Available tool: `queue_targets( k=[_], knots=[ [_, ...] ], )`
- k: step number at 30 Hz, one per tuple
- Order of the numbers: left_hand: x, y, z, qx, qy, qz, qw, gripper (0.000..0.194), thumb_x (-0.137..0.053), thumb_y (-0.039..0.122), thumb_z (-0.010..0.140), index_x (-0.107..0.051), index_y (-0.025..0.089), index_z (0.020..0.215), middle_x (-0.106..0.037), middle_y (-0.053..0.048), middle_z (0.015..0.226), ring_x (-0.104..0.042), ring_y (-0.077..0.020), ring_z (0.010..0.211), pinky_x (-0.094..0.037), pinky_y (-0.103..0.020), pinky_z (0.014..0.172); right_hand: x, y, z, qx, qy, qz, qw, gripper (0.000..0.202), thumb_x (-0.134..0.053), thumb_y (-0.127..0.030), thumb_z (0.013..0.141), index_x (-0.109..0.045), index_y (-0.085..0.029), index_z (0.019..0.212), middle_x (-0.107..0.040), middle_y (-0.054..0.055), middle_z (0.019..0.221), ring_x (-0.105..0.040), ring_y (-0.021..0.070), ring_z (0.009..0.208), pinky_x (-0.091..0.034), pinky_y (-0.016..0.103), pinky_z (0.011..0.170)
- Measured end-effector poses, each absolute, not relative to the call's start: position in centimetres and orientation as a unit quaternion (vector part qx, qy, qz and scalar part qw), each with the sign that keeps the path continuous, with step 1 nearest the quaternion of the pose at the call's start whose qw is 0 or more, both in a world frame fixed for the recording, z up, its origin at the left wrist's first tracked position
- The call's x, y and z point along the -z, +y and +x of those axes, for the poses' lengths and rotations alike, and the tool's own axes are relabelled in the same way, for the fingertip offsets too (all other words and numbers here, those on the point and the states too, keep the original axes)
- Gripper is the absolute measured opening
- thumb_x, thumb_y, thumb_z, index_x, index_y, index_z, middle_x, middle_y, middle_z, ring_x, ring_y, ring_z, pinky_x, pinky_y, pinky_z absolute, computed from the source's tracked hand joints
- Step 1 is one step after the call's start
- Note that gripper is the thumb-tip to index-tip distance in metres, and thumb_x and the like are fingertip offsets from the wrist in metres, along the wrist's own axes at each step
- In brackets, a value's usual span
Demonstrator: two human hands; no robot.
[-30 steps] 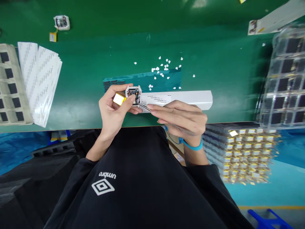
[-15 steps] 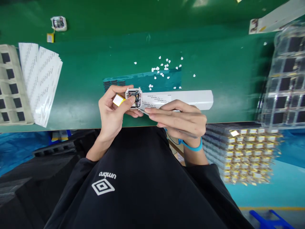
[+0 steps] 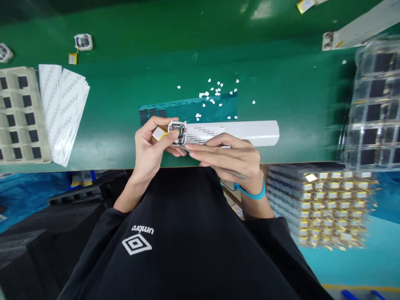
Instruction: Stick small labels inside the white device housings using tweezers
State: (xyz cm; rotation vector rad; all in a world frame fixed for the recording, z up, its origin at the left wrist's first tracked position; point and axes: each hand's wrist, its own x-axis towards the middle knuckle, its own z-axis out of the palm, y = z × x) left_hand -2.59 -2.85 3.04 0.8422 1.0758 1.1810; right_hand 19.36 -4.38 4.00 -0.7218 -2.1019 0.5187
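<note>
My left hand (image 3: 149, 148) grips a small white square casing (image 3: 186, 128) with an exposed circuit board, thumb on the board. A yellow-edged battery (image 3: 159, 133) rests against the palm beside the casing. My right hand (image 3: 233, 156) is closed on thin metal tweezers (image 3: 236, 174), whose tip meets the casing's lower edge. Beneath the hands a glossy white strip (image 3: 262, 132) with printed labels lies on the green table (image 3: 109, 125). A teal sheet (image 3: 184, 109) with dark pieces on it lies just beyond.
Small white dots (image 3: 217, 92) are scattered past the strip. Paper sheets (image 3: 64, 112) and a beige tray (image 3: 34, 125) are at left; another casing with battery (image 3: 83, 42) lies behind. At right are a clear tray (image 3: 359, 100) and stacked batteries (image 3: 334, 208).
The view has shifted slightly. My right hand has moved a little left, its fingertips closer to the casing. My left hand keeps its hold.
</note>
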Motion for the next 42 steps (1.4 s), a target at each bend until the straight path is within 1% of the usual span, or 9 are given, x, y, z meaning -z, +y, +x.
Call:
queue_targets(
  k=[6,10,13,17,22,25,28,32,42],
  knots=[
    [-2.8,-2.9,-2.1,-0.430,0.471,0.377,0.671,0.041,-0.095,0.043,0.078,-0.073,0.020,0.104,-0.077,0.003,0.072,-0.074,-0.0138,0.050,-0.062,-0.019,0.047,-2.6,-4.9,20.7,-0.264,-0.817,-0.293,0.420,0.055,-0.070,-0.012,0.105,-0.064,-0.034,0.156,-0.082,0.000,0.135,-0.078,0.0207,0.112,-0.073,0.039,0.091],
    [-2.6,-0.9,-2.3,-0.381,0.478,0.406,0.680,0.050,-0.096,0.044,0.077,-0.073,0.019,0.114,-0.080,0.001,0.078,-0.078,-0.0157,0.056,-0.065,-0.020,0.054,-1.5,-6.3,22.4,-0.234,-0.753,-0.359,0.500,0.053,-0.069,-0.010,0.105,-0.069,-0.037,0.150,-0.082,0.002,0.133,-0.082,0.0231,0.108,-0.072,0.042,0.083],
    [-2.2,4.0,-2.7,-0.367,0.502,0.470,0.627,0.044,-0.092,0.029,0.081,-0.072,0.016,0.118,-0.078,-0.001,0.075,-0.079,-0.0171,0.059,-0.064,-0.020,0.054,0.1,-7.3,23.3,-0.167,-0.669,-0.468,0.552,0.048,-0.067,-0.008,0.104,-0.076,-0.038,0.140,-0.084,0.003,0.130,-0.084,0.0236,0.099,-0.071,0.042,0.078],
    [-2.0,13.3,-2.5,-0.376,0.585,0.532,0.483,0.034,-0.082,0.009,0.087,-0.063,0.014,0.116,-0.071,0.001,0.065,-0.075,-0.0156,0.056,-0.059,-0.019,0.052,2.5,-8.0,22.8,-0.201,-0.610,-0.526,0.557,0.035,-0.065,-0.016,0.107,-0.081,-0.032,0.134,-0.086,0.006,0.123,-0.084,0.0243,0.099,-0.071,0.043,0.085],
    [-2.8,21.8,-0.1,-0.327,0.627,0.596,0.381,0.036,-0.081,0.010,0.091,-0.059,0.015,0.120,-0.071,0.001,0.071,-0.074,-0.0141,0.060,-0.064,-0.024,0.065,3.7,-7.7,21.5,-0.187,-0.631,-0.489,0.573,0.036,-0.063,-0.014,0.107,-0.081,-0.031,0.134,-0.086,0.008,0.123,-0.084,0.0227,0.098,-0.071,0.038,0.084],
    [-4.0,24.3,0.6,-0.281,0.625,0.640,0.347,0.030,-0.087,0.011,0.086,-0.066,0.013,0.107,-0.072,-0.002,0.069,-0.076,-0.0197,0.064,-0.068,-0.034,0.073,3.7,-7.2,21.7,-0.172,-0.647,-0.462,0.581,0.038,-0.064,-0.013,0.106,-0.081,-0.031,0.134,-0.086,0.007,0.122,-0.085,0.0225,0.097,-0.071,0.037,0.082],
    [-5.0,25.8,1.2,-0.238,0.629,0.688,0.272,0.026,-0.092,0.019,0.085,-0.073,0.012,0.102,-0.080,-0.010,0.096,-0.080,-0.0279,0.095,-0.067,-0.047,0.095,3.5,-7.0,22.1,-0.167,-0.661,-0.443,0.582,0.040,-0.064,-0.012,0.105,-0.080,-0.032,0.136,-0.085,0.008,0.123,-0.085,0.0230,0.099,-0.072,0.036,0.082],
    [-4.9,26.9,4.7,-0.209,0.599,0.750,0.188,0.037,-0.077,0.034,0.104,-0.070,0.016,0.136,-0.067,-0.014,0.147,-0.067,-0.0313,0.135,-0.058,-0.057,0.114,3.5,-7.0,22.3,-0.176,-0.661,-0.439,0.583,0.041,-0.065,-0.012,0.105,-0.079,-0.031,0.139,-0.084,0.009,0.126,-0.086,0.0233,0.098,-0.072,0.036,0.082],
    [-2.5,27.1,21.5,-0.198,0.488,0.814,0.242,0.042,-0.073,0.041,0.107,-0.067,0.018,0.141,-0.068,-0.013,0.143,-0.071,-0.0283,0.123,-0.064,-0.051,0.104,3.8,-7.0,22.3,-0.170,-0.634,-0.483,0.579,0.032,-0.062,-0.021,0.108,-0.084,-0.028,0.131,-0.087,0.009,0.114,-0.085,0.0238,0.080,-0.074,0.038,0.079]
  ],
)
